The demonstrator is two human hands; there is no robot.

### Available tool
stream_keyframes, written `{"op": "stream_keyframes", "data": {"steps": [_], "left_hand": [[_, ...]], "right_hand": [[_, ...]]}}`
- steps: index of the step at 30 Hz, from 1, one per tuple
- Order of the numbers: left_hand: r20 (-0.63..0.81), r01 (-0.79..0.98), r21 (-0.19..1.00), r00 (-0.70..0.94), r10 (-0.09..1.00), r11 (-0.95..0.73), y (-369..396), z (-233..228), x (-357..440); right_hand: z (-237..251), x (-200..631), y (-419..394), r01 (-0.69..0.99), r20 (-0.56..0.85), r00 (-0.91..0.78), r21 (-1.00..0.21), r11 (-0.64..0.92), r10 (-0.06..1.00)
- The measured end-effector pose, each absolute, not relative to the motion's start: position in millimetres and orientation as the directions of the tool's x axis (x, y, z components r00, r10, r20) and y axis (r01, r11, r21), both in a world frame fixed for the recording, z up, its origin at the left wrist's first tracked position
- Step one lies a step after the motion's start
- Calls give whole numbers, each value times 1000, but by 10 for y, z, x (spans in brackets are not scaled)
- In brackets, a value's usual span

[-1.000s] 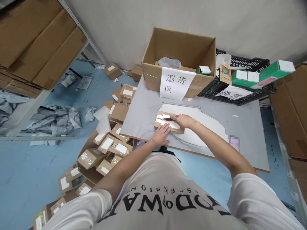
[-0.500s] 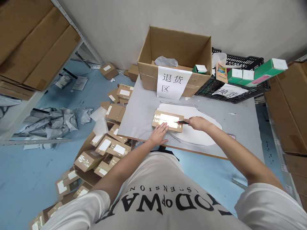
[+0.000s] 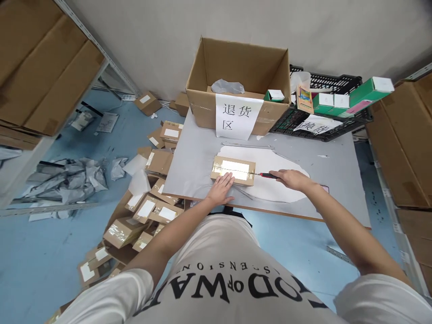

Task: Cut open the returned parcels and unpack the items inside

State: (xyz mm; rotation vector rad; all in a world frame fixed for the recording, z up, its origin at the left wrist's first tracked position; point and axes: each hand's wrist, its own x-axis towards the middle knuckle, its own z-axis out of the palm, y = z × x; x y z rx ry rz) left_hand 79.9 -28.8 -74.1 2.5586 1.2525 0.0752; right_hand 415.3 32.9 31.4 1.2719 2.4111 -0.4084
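A small taped cardboard box (image 3: 216,167) with a white label lies on a white sheet (image 3: 280,191) on the grey table (image 3: 189,157). A thin slit line runs lengthwise across its top. My left hand (image 3: 221,188) rests with spread fingers on the box's near side and label. My right hand (image 3: 292,178) is closed around a red-and-black utility knife (image 3: 269,175). The blade points left and reaches the right end of the box top; whether its tip touches the tape I cannot tell.
A large open carton (image 3: 202,105) with a paper sign stands at the table's back. Beside it, a black crate (image 3: 340,83) holds green boxes (image 3: 369,96). Several small parcels (image 3: 146,209) are heaped on the floor at left. Shelves with cartons (image 3: 405,148) flank both sides.
My right hand has drawn the knife to the right, from the middle of the label to the box's right end. My left hand stays on the box. The view has shifted slightly.
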Motion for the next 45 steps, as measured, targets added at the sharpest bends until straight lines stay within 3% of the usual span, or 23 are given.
{"op": "stream_keyframes", "data": {"steps": [8, 11, 13, 16, 19, 23, 30, 45], "left_hand": [[-80, 768, 261, 622, 779, -586, -278, -679, 798], [-58, 770, 272, 611, 789, -577, -194, -615, 793], [-44, 772, 280, 604, 796, -571, -89, -558, 751], [-25, 799, 274, 563, 826, -536, 142, -477, 608], [-57, 834, 264, 515, 855, -485, 405, -437, 417], [-160, 820, 274, 555, 817, -503, 635, -476, 256], [-202, 798, 311, 586, 785, -516, 655, -618, 288], [-69, 828, 308, 510, 857, -468, 618, -545, 402]], "right_hand": [[430, 4364, 201, 854, -355, -520, -225, 469, 777], [399, 4475, 110, 871, -297, -430, -386, 305, 852], [261, 4477, -6, 832, -315, -299, -548, 85, 901], [-76, 4335, -226, 586, -388, -80, -763, -271, 918], [-389, 4100, -401, 271, -435, 4, -866, -420, 900], [-577, 3876, -489, 50, -453, -17, -891, -452, 891], [-662, 3782, -532, -49, -484, -43, -873, -486, 874], [-741, 3852, -455, 65, -529, -96, -848, -525, 843]]}}
